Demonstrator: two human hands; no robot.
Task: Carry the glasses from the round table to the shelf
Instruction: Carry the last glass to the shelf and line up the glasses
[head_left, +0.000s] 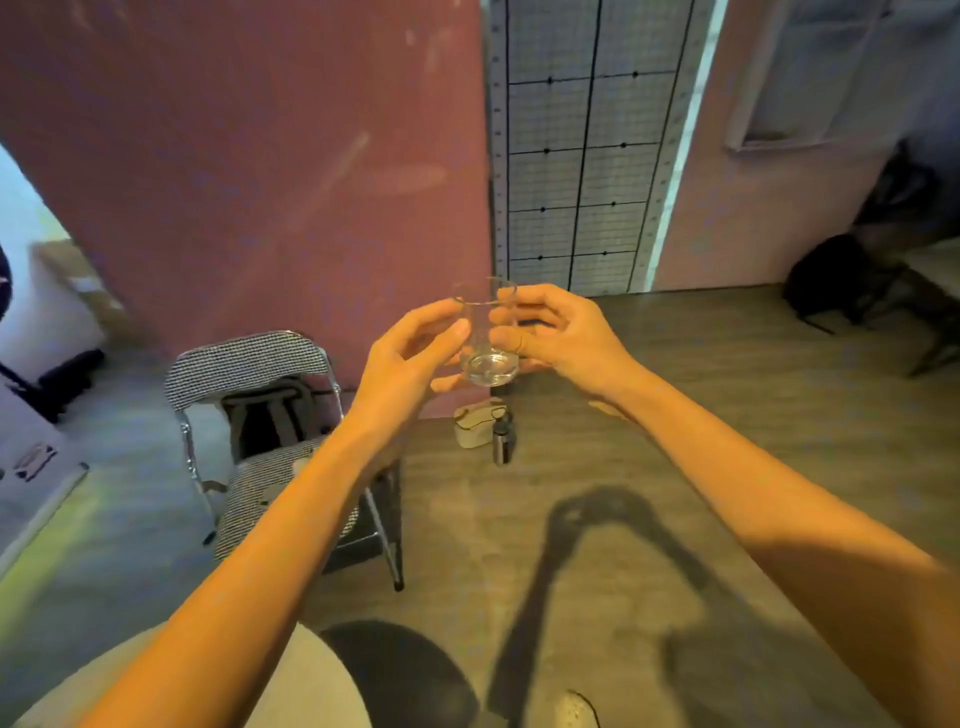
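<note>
A clear, empty drinking glass (485, 338) is held upright in mid-air at the centre of the head view, well above the floor. My left hand (410, 358) grips its left side with thumb and fingers. On the glass's right side my right hand (556, 332) wraps it, fingers curled round the wall. Part of the round table's pale top (311, 686) shows at the bottom left, under my left forearm. No shelf is visible.
A folding chair (260, 441) with checked fabric stands to the left, below my left hand. A small pale bag and a dark bottle (501, 434) sit on the wooden floor by the red wall. A dark chair (841, 280) stands at the far right.
</note>
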